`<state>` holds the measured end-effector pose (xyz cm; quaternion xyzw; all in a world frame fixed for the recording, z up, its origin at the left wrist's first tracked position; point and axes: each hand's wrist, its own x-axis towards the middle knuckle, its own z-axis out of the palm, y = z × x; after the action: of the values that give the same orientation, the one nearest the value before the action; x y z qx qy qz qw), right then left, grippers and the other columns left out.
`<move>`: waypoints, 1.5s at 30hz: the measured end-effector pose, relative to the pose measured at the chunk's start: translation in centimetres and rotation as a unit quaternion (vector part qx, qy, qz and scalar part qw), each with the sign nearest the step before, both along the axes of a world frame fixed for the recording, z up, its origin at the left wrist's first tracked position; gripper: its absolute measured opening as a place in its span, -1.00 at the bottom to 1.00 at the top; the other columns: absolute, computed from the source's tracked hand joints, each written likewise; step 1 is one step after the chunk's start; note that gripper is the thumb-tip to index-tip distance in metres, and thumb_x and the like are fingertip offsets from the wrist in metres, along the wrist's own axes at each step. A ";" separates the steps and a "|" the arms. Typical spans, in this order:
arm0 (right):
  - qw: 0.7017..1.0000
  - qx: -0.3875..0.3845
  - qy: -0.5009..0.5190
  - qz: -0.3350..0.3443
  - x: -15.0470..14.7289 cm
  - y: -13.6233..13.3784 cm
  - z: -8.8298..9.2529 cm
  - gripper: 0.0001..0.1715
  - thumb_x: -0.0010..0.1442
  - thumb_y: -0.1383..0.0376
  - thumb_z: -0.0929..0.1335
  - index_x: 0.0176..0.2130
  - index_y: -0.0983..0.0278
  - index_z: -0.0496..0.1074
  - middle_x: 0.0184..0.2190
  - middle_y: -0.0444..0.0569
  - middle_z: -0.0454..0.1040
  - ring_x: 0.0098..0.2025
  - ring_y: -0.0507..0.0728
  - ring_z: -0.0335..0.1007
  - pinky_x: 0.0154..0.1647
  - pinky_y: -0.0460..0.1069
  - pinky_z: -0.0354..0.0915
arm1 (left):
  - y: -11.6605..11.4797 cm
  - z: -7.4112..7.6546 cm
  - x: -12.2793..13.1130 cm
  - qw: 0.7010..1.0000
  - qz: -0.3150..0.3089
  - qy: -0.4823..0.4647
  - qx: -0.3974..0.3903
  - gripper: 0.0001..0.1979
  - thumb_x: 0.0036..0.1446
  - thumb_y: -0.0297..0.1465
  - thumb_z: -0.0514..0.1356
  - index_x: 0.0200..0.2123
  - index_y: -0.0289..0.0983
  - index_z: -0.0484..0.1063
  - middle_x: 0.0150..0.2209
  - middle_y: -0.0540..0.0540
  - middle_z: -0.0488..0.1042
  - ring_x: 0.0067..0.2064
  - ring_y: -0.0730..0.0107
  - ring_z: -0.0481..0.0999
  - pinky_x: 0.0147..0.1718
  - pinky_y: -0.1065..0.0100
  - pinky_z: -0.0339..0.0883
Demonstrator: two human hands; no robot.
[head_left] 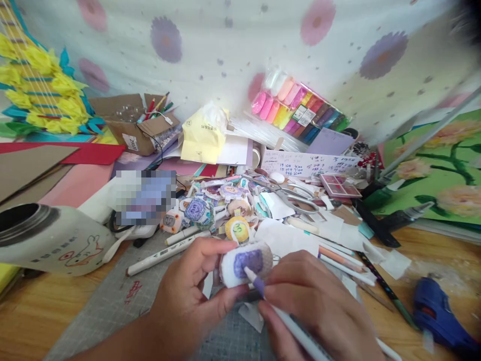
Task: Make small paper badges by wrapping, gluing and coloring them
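Between the fingers and thumb of my left hand is a small white padded piece with a purple rounded square on its face; what it is exactly I cannot tell. My right hand grips a marker with a white barrel and a purple section near the nib. The marker's tip touches the purple patch or is right at it. Just beyond my hands lies a heap of small decorated pieces, among them a yellow round one and a purple one.
A grey cutting mat lies under my hands, with markers on it. Left stands an open white bottle. Scissors rest behind the heap. A blue glue gun lies right. A clay pack and cardboard box are at the back.
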<state>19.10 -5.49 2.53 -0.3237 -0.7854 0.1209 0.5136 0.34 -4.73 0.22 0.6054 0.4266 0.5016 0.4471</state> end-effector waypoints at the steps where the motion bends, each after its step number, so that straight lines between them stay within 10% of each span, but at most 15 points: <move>1: 1.000 0.006 -0.004 -0.001 0.0 0.0 0.0 -0.73 -0.03 0.56 0.40 -0.29 0.30 0.44 -0.46 0.02 0.51 -0.45 0.08 0.42 -0.46 -0.04 0.42 | 0.0 0.1 0.1 1.000 0.002 -0.009 -0.009 -0.60 -0.08 -0.58 0.34 -0.20 -0.06 0.39 -0.30 0.13 0.67 -0.31 0.43 0.64 -0.33 0.54 0.47; 32: 1.000 0.009 -0.014 0.017 0.4 0.2 -0.2 -0.71 -0.04 0.57 0.39 -0.28 0.30 0.41 -0.47 0.03 0.49 -0.45 0.08 0.41 -0.45 -0.04 0.40 | -0.3 1.2 1.1 0.975 0.095 -0.129 -0.151 -0.63 -0.26 -0.57 0.43 -0.34 -0.14 0.48 -0.40 0.03 0.66 -0.36 0.37 0.61 -0.37 0.51 0.42; 45: 0.991 -0.025 -0.020 0.127 -0.8 0.4 -1.7 -0.67 0.14 0.40 0.33 -0.06 0.36 0.41 -0.33 0.11 0.51 -0.36 0.13 0.43 -0.40 -0.01 0.39 | 2.2 0.7 0.8 0.883 0.096 -0.350 -0.296 -0.91 0.22 -0.41 0.13 -0.35 -0.29 0.36 -0.32 -0.19 0.61 -0.39 0.45 0.54 -0.41 0.46 0.41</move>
<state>18.31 -5.09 0.84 -0.2363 -0.8269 0.1979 0.4704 1.17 -2.55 0.94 0.1856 0.4272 0.5719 0.6753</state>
